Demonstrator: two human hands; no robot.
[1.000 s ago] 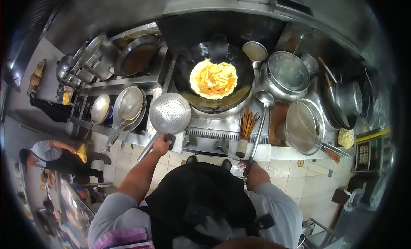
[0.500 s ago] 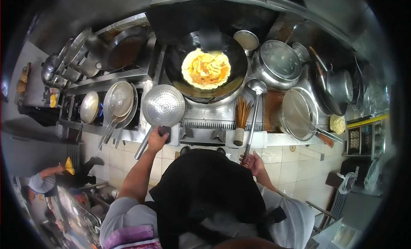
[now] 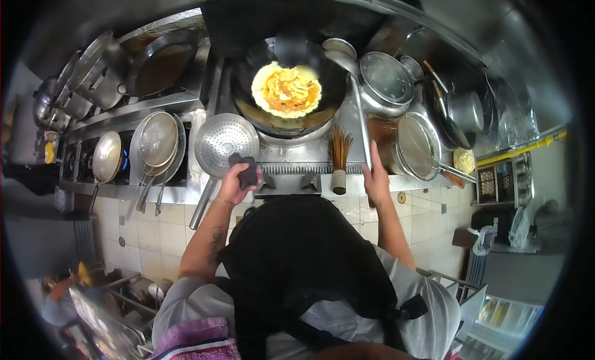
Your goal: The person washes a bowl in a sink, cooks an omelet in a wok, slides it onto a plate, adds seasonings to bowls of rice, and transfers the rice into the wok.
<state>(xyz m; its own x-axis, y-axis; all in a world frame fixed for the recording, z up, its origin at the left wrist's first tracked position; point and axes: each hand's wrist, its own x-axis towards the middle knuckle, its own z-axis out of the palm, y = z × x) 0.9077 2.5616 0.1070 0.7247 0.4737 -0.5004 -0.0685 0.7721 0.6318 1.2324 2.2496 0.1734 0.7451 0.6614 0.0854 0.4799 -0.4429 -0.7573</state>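
My left hand (image 3: 234, 184) is closed on a dark cloth pad (image 3: 246, 171), just above the handle of a perforated skimmer (image 3: 224, 143). The skimmer lies on the stove's front edge. My right hand (image 3: 377, 177) grips the handle of a long ladle (image 3: 357, 93), whose bowl is raised at the right rim of the wok. In the black wok (image 3: 242, 87) lies a round of egg (image 3: 286, 90), yellow with orange-brown patches. A bundled bamboo brush (image 3: 339, 158) stands between the wok and my right hand.
Left are small pans (image 3: 107, 157), strainers (image 3: 158, 140) and a dark pan (image 3: 160, 65). At the right stand a metal pot (image 3: 387, 78), a strainer over a pot (image 3: 418, 146) and more pans. A co-worker (image 3: 62, 301) is at the lower left.
My right hand has lifted the ladle up and forward to the wok's rim. My left hand has come off the skimmer handle with the dark pad. The view has shifted right.
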